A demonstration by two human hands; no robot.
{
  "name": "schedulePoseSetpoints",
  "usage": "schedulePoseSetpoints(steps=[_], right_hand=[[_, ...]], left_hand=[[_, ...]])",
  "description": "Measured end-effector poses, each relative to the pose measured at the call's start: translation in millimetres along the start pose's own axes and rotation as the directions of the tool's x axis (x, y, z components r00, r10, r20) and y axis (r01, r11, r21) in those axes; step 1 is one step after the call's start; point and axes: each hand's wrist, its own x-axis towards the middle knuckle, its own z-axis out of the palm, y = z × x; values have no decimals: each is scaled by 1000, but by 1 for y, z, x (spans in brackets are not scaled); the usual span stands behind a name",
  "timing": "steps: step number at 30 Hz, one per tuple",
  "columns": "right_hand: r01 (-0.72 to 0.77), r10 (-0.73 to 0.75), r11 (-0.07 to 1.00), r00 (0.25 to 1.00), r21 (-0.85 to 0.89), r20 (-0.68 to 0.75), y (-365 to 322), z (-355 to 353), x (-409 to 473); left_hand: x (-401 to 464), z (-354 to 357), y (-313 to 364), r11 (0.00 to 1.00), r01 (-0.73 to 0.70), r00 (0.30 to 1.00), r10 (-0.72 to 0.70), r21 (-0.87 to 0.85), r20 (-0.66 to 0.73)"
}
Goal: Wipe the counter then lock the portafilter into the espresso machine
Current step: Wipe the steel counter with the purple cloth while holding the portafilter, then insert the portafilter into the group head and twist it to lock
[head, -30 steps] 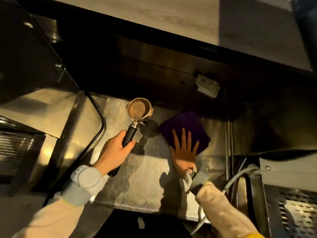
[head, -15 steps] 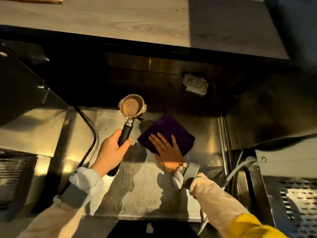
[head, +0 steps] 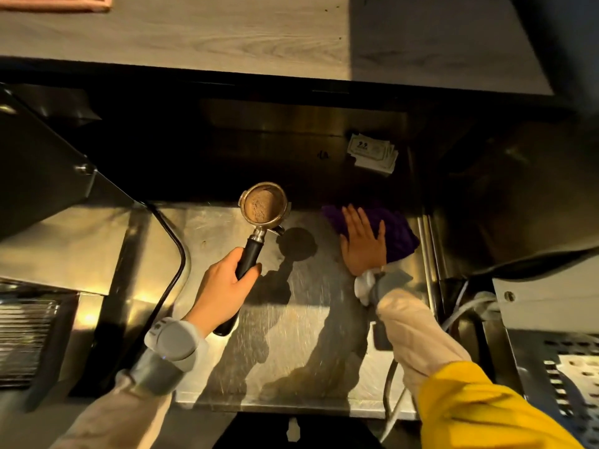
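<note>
Cloth on the counter, portafilter aloft

Right hand [head: 363, 244] lies flat, fingers spread, on the purple cloth [head: 397, 234]; left hand [head: 223, 286] grips the coffee-filled portafilter [head: 263, 205] by its handle above the steel counter [head: 291, 335].

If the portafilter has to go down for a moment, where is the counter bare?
Bare steel counter lies between the left hand and the right sleeve, running to the near edge. A smaller patch sits left of the portafilter, bordered by the black cable. The far right corner is crowded: the right hand presses the cloth there.

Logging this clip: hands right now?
Left hand: closed on the portafilter handle.
Right hand: open, flat on the purple cloth.
</note>
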Motion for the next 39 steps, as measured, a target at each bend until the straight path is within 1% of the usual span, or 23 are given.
schedulePoseSetpoints(steps=[4,9,11,13,15,17,19,22,23,24,26,27,28,29,30,32,33,34,36,37,38,39], right_hand=[[-136,136,991,991,-9,-12,11,-10,21],[-273,273,962,961,4,47,19,-18,36],[-296,296,955,953,4,66,18,-20,37],[-265,261,963,962,47,76,21,-24,36],[-224,211,963,973,147,98,27,-31,35],[-168,151,966,984,197,95,36,-40,30],[-94,87,975,995,203,42,38,-49,24],[-10,35,957,996,289,-81,39,-64,7],[11,13,965,996,263,-90,39,-67,1],[43,-29,982,997,186,-75,34,-69,-3],[144,-144,989,989,-20,23,29,-70,-22],[169,-162,983,983,-74,88,25,-70,-32],[167,-154,983,977,-81,147,22,-69,-43],[153,-139,987,970,-54,202,20,-70,-54],[153,-151,988,958,14,244,19,-70,-67],[189,-250,958,917,215,311,19,-75,-94],[215,-304,937,890,275,340,20,-77,-104],[234,-328,930,876,284,352,20,-83,-114],[253,-334,929,884,269,325,18,-93,-130],[234,-324,926,896,298,303,14,-100,-139],[199,-319,903,904,382,284,11,-105,-141],[146,-313,858,909,493,276,5,-111,-152]], left_hand=[[-2,3,3,999,9,1000,-8,34,-16],[-8,8,7,999,8,999,-7,43,-37],[-12,12,9,999,13,999,-12,39,-50],[-17,17,13,999,20,998,-18,26,-61],[-20,23,16,999,35,998,-35,7,-59],[-24,30,24,999,35,997,-34,15,-73],[-27,37,30,999,37,997,-35,31,-74],[-36,50,43,998,38,997,-35,47,-67],[-39,53,47,998,36,998,-34,44,-61],[-39,55,48,999,33,998,-31,42,-52],[-47,63,55,999,24,1000,-23,34,-18],[-52,65,58,1000,17,1000,-17,26,2],[-56,68,61,1000,9,1000,-10,20,19],[-61,70,62,1000,2,999,-3,20,35],[-66,71,65,1000,-9,999,8,19,49],[-74,73,67,999,-34,997,33,16,73],[-75,75,67,999,-42,996,40,28,80],[-78,75,67,997,-57,995,54,42,83],[-88,75,65,995,-85,993,79,61,90],[-95,74,63,993,-95,991,89,65,95],[-95,75,62,993,-96,991,90,64,94],[-103,75,59,993,-98,991,92,62,101]])
